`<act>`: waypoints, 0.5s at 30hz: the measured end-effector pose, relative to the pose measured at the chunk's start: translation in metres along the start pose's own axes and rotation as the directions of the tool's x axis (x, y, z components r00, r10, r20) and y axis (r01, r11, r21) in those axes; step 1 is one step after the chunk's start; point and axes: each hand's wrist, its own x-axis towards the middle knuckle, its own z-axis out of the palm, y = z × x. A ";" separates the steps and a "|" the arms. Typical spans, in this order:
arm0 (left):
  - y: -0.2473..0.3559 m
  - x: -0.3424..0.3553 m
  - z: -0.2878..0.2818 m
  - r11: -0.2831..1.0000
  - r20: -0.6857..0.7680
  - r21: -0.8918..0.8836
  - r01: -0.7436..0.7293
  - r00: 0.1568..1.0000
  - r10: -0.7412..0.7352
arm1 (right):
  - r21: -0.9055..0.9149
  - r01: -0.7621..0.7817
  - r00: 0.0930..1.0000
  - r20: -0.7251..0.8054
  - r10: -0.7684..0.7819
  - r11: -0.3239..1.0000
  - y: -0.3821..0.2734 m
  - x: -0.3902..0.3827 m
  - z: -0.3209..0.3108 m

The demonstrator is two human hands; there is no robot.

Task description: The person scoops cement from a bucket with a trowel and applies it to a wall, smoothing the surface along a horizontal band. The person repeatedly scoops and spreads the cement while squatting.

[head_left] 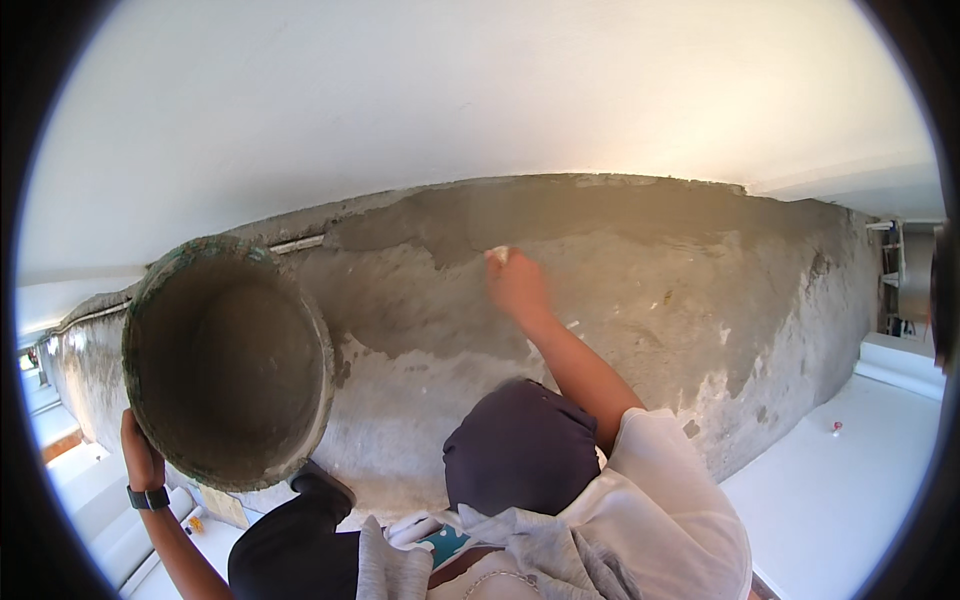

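On the left, my left hand (142, 452) grips the lower left side of a round, mortar-caked bucket (318, 400), its fingers partly hidden by the bucket. The bucket is tilted, so its grey-coated inside faces me. My right hand (522, 288) is closed and slightly smeared by motion over a grey cement surface (600, 300). A small pale bit shows at its fingertips, but what it holds cannot be made out. Around and beyond it, darker, damp-looking mortar (620, 205) is spread along the edge of a white wall (480, 90).
Lighter, rough cement patches (400, 400) lie nearer to me. A thin pipe (295, 243) runs along the wall's edge behind the bucket. My dark-clothed knee (520, 450) rises between my arms. At the far right stand a ladder (890, 270) and a white ledge (900, 365).
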 end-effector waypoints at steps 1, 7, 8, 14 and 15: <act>0.002 -0.001 0.003 1.000 0.010 0.011 0.004 1.000 -0.004 | 0.025 0.009 0.999 0.034 -0.010 1.000 -0.008 -0.002 0.004; 0.021 -0.004 0.030 0.989 0.029 -0.032 0.143 0.989 -0.142 | -0.070 0.176 0.984 0.042 -0.173 0.982 -0.034 -0.006 -0.010; 0.024 -0.004 0.033 0.988 0.097 -0.056 0.147 0.985 -0.141 | -0.101 0.240 0.969 0.092 -0.231 0.965 -0.035 0.001 -0.021; 0.039 0.033 0.035 0.954 0.124 -0.057 0.293 0.951 -0.285 | -0.433 0.360 0.930 0.234 -0.283 0.826 -0.057 0.012 -0.086; 0.039 0.041 0.035 0.957 0.143 -0.060 0.284 0.951 -0.273 | -0.481 0.391 0.919 0.255 -0.302 0.785 -0.067 0.010 -0.095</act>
